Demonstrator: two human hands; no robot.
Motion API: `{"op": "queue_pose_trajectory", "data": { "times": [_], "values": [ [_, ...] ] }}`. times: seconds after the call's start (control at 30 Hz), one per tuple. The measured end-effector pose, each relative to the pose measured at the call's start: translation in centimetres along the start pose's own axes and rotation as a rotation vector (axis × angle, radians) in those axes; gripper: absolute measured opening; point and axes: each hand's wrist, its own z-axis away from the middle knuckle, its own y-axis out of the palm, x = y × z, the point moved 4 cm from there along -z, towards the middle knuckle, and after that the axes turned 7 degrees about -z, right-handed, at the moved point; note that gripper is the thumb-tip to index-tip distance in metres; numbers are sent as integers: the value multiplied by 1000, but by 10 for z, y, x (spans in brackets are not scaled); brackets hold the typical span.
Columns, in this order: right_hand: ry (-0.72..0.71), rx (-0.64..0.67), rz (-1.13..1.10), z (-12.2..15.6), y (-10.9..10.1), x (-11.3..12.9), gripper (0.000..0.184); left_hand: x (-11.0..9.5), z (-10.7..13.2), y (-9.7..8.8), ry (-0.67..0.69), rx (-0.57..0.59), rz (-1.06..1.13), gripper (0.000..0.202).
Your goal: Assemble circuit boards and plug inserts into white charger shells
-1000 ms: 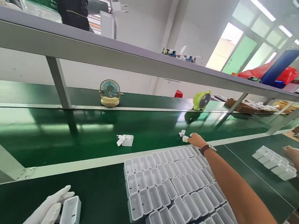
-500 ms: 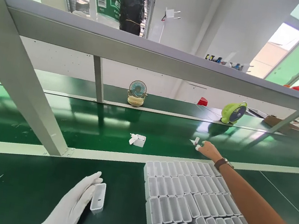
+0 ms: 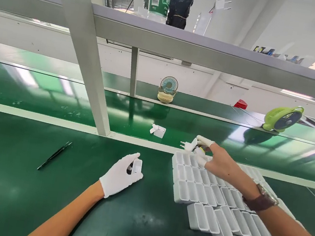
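Observation:
My left hand point(image 3: 121, 175), in a white glove, has its thumb and fingers closed round a small white plastic housing point(image 3: 137, 166) just above the green work surface. My right hand point(image 3: 217, 159), with white covers on its fingertips, pinches a white plug piece point(image 3: 189, 144) whose two pins point left. Its inner parts are partly hidden by the fingers. Below the right hand and forearm stand rows of white open housings point(image 3: 183, 192), packed side by side. Another white plug unit point(image 3: 159, 131) lies on the green belt ahead.
Black tweezers point(image 3: 54, 156) lie on the surface to the left. A slanting metal post point(image 3: 93, 71) and a shelf beam point(image 3: 188, 44) cross in front of me. Beyond the belt are a small round fan point(image 3: 167, 89) and a lime-green fan point(image 3: 282, 118).
My right hand has come back from the belt toward the left with the plug piece. My left hand has closed round the housing it was beside. The view has turned left.

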Motion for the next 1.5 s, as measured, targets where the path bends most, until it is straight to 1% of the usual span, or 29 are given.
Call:
{"op": "queue_pose_trajectory", "data": {
  "times": [0.07, 0.13, 0.2, 0.27, 0.33, 0.37, 0.43, 0.5, 0.57, 0.6, 0.67, 0.73, 0.87, 0.97, 1.03, 1.07, 1.17, 1.2, 1.27, 1.33, 1.4, 1.43, 1.5],
  "values": [
    [-130, 32, -1, 23, 8, 40, 65, -3, 2, -5, 23, -84, -30, 67],
    [-178, 56, 30, 42, 13, 73, 68, -7, 5, -12, 54, -193, -97, 65],
    [-209, 74, 31, 57, 18, 100, 71, -13, 10, -18, 77, -262, -167, 66],
    [-251, 73, -6, 69, 25, 123, 74, -19, 16, -22, 108, -281, -196, 68],
    [-284, 51, -61, 79, 35, 141, 76, -27, 23, -24, 172, -272, -192, 69],
    [-296, 34, -94, 83, 42, 149, 77, -31, 26, -25, 218, -270, -185, 69],
    [-326, 7, -178, 88, 58, 164, 77, -40, 34, -25, 361, -255, -166, 71],
    [-373, -6, -292, 91, 76, 178, 77, -46, 41, -24, 533, -238, -140, 80],
    [-384, -17, -413, 91, 90, 187, 76, -49, 46, -24, 655, -249, -114, 87],
    [-367, -29, -466, 90, 95, 189, 74, -48, 48, -24, 676, -274, -105, 89],
    [-304, -68, -547, 89, 101, 188, 70, -48, 48, -24, 664, -324, -112, 89],
    [-249, -101, -588, 92, 103, 184, 69, -52, 46, -23, 649, -321, -163, 86],
    [-158, -113, -618, 112, 111, 168, 69, -71, 37, -22, 638, -181, -402, 73],
    [-63, -133, -591, 134, 126, 150, 67, -77, 26, -23, 547, -103, -550, 59],
    [-31, -151, -524, 149, 138, 138, 66, -70, 19, -22, 467, -80, -579, 58],
    [-23, -160, -477, 155, 144, 133, 65, -63, 16, -21, 420, -73, -575, 62],
    [-34, -178, -311, 167, 160, 122, 66, -36, 10, -15, 263, -34, -527, 84],
    [-49, -190, -249, 169, 164, 120, 67, -28, 10, -13, 215, -23, -506, 86],
    [-82, -219, -117, 171, 169, 117, 66, -17, 9, -10, 153, -5, -461, 81],
    [-91, -251, -17, 172, 173, 116, 58, -13, 7, -8, 134, -5, -415, 78],
    [-72, -258, 32, 174, 176, 116, 51, -14, 5, -9, 132, -9, -387, 78],
    [-59, -255, 40, 177, 177, 118, 52, -15, 4, -10, 128, -13, -384, 79],
    [-54, -241, 43, 183, 177, 123, 60, -15, 2, -14, 110, -27, -399, 79]
  ]
}}
